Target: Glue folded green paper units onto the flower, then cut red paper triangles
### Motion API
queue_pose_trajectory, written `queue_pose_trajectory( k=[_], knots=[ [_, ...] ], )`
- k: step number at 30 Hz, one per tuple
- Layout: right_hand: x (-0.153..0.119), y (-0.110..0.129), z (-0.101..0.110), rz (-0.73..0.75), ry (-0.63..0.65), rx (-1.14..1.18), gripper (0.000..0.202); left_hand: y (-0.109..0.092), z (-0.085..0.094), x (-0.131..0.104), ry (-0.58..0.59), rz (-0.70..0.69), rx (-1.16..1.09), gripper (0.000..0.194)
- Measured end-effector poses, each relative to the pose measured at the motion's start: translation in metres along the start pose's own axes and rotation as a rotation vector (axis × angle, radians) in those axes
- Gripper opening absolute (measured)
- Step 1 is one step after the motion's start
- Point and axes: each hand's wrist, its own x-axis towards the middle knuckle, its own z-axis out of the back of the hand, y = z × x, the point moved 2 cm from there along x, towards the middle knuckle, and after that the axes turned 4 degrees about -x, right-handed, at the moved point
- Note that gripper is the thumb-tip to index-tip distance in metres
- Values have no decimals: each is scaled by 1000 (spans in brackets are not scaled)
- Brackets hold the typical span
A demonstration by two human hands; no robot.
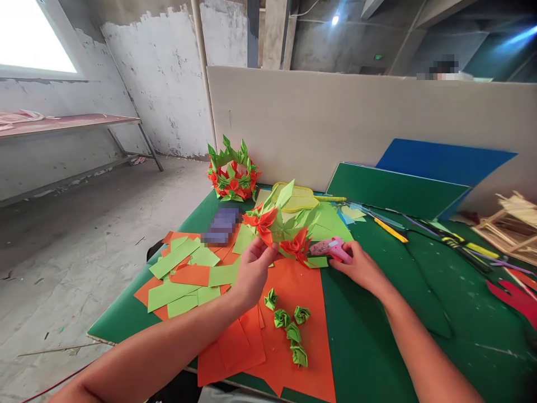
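My left hand [254, 274] pinches the near edge of a folded-paper flower piece [262, 221] with orange petals and upright pale green leaves. My right hand [363, 268] is closed around a pink glue gun [342, 250], its nozzle pointing left, close to the orange flower at the piece's right end. Whether the nozzle touches the paper, I cannot tell. Below, several small green folded rosettes [292, 333] lie on an orange paper sheet [308, 285]. Green and orange paper strips [180, 280] are scattered left of my left hand.
A finished-looking ring of green and orange paper flowers [232, 182] stands at the table's far left corner. A blurred dark object [222, 224] lies before it. Right are a yellow cutter [390, 229], black cables and wooden sticks [509, 224]. Green [394, 187] and blue boards [444, 159] lean on the partition.
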Motion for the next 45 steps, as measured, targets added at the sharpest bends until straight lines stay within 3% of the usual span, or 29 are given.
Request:
queue_pose_trajectory(
  k=[5, 6, 10, 13, 19, 23, 35, 39, 42, 45],
  knots=[
    [-10, 26, 20, 137, -141, -130, 46, 0, -1, 0, 16, 3, 18, 18],
    [-14, 35, 27, 197, -81, -84, 40, 1, -1, -1, 18, 7, 24, 18],
    [-41, 78, 41, 500, 530, 265, 25, 1, -2, -1, 31, 26, 37, 18],
    [-58, 101, 41, 619, 644, 246, 10, 1, -3, -2, 28, 26, 34, 18],
    [-62, 108, 24, 598, 623, 106, 33, -1, -6, -3, 34, 40, 6, 24],
    [-64, 109, 20, 610, 694, 157, 20, -2, -6, -4, 42, 41, -3, 26],
    [-73, 123, 42, 627, 876, 621, 13, 2, -4, -4, 81, 40, 7, 19],
    [-73, 135, 66, 708, 741, 701, 10, 1, -6, -4, 85, 37, -5, 19],
    [-62, 143, 87, 778, 498, 677, 6, 1, -8, -4, 99, 28, -5, 19],
    [-45, 146, 100, 740, 181, 640, 6, 0, -8, -5, 110, 25, 21, 18]
  ],
)
